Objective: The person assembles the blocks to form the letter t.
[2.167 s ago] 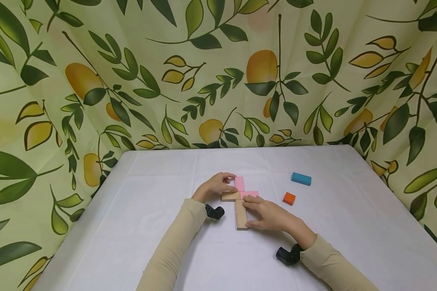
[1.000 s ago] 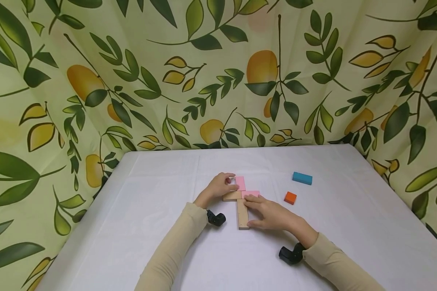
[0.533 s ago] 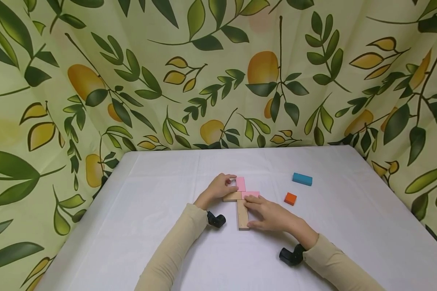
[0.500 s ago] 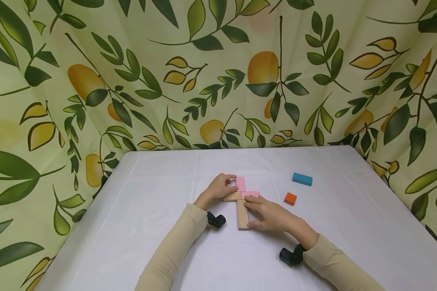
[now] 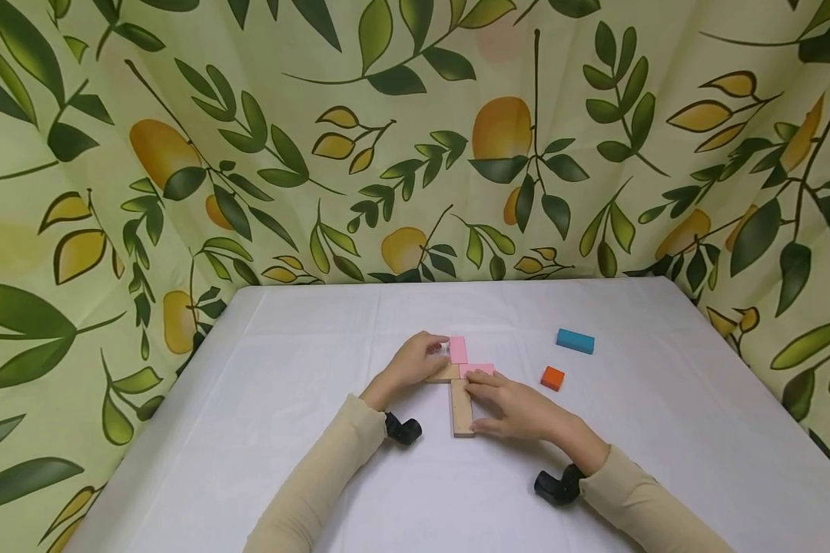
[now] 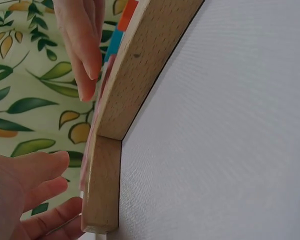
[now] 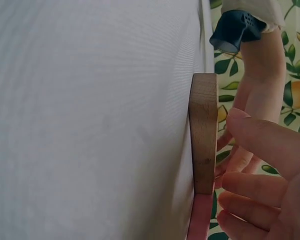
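Observation:
Four sides of a pinwheel of flat blocks meet on the white cloth: a pink block (image 5: 458,350) pointing away, a second pink block (image 5: 482,369) to the right, a plain wooden block (image 5: 446,374) to the left and a longer wooden block (image 5: 462,411) toward me. Beside the left arm of this shape is my left hand (image 5: 406,362), thumb and fingers spread apart around nothing. In the left wrist view its fingertips come close to the wooden block's end. My right hand (image 5: 519,407) hovers along the right side, fingers loose, thumb near the long block's near end.
To the right lie a blue block (image 5: 576,341) and a small orange block (image 5: 552,378). Black wrist cameras (image 5: 404,430) stick out below the sleeves. A leaf-and-fruit patterned curtain (image 5: 415,153) stands behind the white-covered table (image 5: 283,346).
My left hand has drawn slightly left, its thumb coming away from the pink block's near corner. The right hand and the blocks look much the same; the view has shifted a little.

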A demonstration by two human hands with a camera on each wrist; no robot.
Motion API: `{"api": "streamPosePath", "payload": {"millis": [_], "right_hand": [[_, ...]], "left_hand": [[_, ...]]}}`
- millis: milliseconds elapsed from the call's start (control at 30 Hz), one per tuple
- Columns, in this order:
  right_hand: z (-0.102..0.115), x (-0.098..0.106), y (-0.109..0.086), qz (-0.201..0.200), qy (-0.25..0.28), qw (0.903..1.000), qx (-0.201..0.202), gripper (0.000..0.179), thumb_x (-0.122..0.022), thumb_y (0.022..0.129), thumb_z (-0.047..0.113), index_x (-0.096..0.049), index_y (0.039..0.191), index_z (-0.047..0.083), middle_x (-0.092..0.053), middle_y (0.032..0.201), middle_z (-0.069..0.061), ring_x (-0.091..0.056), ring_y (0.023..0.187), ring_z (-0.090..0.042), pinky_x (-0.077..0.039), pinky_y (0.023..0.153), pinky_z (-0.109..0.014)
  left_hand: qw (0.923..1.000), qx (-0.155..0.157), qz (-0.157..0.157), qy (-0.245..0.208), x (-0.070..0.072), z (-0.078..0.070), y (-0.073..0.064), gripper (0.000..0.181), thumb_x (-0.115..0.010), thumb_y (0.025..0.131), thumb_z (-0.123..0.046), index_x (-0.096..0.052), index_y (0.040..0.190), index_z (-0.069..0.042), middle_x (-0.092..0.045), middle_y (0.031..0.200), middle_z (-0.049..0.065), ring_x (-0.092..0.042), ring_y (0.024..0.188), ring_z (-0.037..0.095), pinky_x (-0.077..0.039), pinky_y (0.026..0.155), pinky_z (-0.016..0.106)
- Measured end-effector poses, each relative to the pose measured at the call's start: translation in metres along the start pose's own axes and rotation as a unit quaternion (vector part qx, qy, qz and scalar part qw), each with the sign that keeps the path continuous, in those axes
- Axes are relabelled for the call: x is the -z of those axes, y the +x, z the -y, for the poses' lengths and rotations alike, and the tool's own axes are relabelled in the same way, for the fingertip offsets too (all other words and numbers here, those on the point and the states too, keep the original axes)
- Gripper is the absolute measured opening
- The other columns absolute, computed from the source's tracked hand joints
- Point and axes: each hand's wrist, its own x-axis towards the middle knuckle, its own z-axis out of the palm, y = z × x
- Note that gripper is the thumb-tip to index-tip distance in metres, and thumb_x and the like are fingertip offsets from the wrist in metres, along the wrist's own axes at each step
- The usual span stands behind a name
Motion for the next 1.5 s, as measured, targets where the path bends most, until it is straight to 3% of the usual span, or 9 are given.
{"api": "streamPosePath", "payload": {"millis": [433, 767, 1033, 1200, 1333, 1500], "right_hand": [[-0.002, 0.005, -0.004, -0.011, 0.001, 0.9999, -0.002, 0.063, -0.071, 0.086, 0.033, -0.052, 0.138, 0.005, -0.051, 0.146, -0.015, -0.047, 0.136, -0.039, -0.044, 0.107, -0.052], [-0.004, 0.009, -0.008, -0.052, 0.026, 0.9983, -0.001, 0.051, -0.07, 0.087, 0.027, -0.058, 0.131, 0.004, -0.065, 0.129, -0.013, -0.062, 0.119, -0.031, -0.051, 0.099, -0.047], [-0.008, 0.011, -0.013, -0.074, 0.049, 0.996, -0.012, 0.047, -0.071, 0.087, 0.025, -0.06, 0.128, 0.004, -0.066, 0.128, -0.012, -0.061, 0.12, -0.033, -0.05, 0.099, -0.049], [-0.01, 0.013, -0.018, -0.088, 0.058, 0.9941, -0.023, 0.046, -0.07, 0.087, 0.025, -0.061, 0.126, 0.004, -0.068, 0.124, -0.013, -0.064, 0.115, -0.032, -0.053, 0.095, -0.048], [-0.012, 0.014, -0.022, -0.096, 0.076, 0.9922, -0.02, 0.044, -0.07, 0.087, 0.023, -0.062, 0.125, 0.003, -0.07, 0.118, -0.013, -0.066, 0.108, -0.03, -0.055, 0.091, -0.046], [-0.017, 0.014, -0.027, -0.109, 0.085, 0.9903, -0.013, 0.041, -0.07, 0.087, 0.021, -0.063, 0.122, 0.002, -0.071, 0.113, -0.013, -0.067, 0.103, -0.029, -0.056, 0.087, -0.046]], "left_hand": [[0.9996, -0.019, 0.006, 0.018, 0.003, -0.008, -0.013, 0.04, -0.06, 0.094, -0.019, -0.058, 0.131, -0.006, -0.06, 0.132, 0.016, -0.054, 0.128, 0.032, -0.042, 0.11, 0.047], [0.9985, -0.037, 0.017, 0.036, 0.002, -0.014, -0.024, 0.038, -0.058, 0.096, -0.02, -0.058, 0.132, -0.008, -0.057, 0.138, 0.014, -0.051, 0.132, 0.031, -0.04, 0.114, 0.045], [0.9939, -0.06, 0.037, 0.085, 0.003, -0.021, -0.036, 0.04, -0.059, 0.095, -0.023, -0.058, 0.133, -0.009, -0.055, 0.141, 0.012, -0.05, 0.134, 0.03, -0.039, 0.114, 0.045], [0.9878, -0.091, 0.06, 0.111, 0.004, -0.023, -0.04, 0.039, -0.059, 0.096, -0.024, -0.059, 0.132, -0.009, -0.053, 0.144, 0.01, -0.048, 0.137, 0.028, -0.038, 0.115, 0.044], [0.9777, -0.134, 0.071, 0.145, 0.002, -0.022, -0.043, 0.038, -0.057, 0.096, -0.023, -0.06, 0.131, -0.009, -0.054, 0.144, 0.009, -0.049, 0.136, 0.026, -0.04, 0.114, 0.042], [0.968, -0.148, 0.081, 0.186, -0.002, -0.023, -0.046, 0.039, -0.056, 0.097, -0.025, -0.058, 0.132, -0.008, -0.054, 0.144, 0.008, -0.05, 0.136, 0.023, -0.04, 0.115, 0.038]]}}
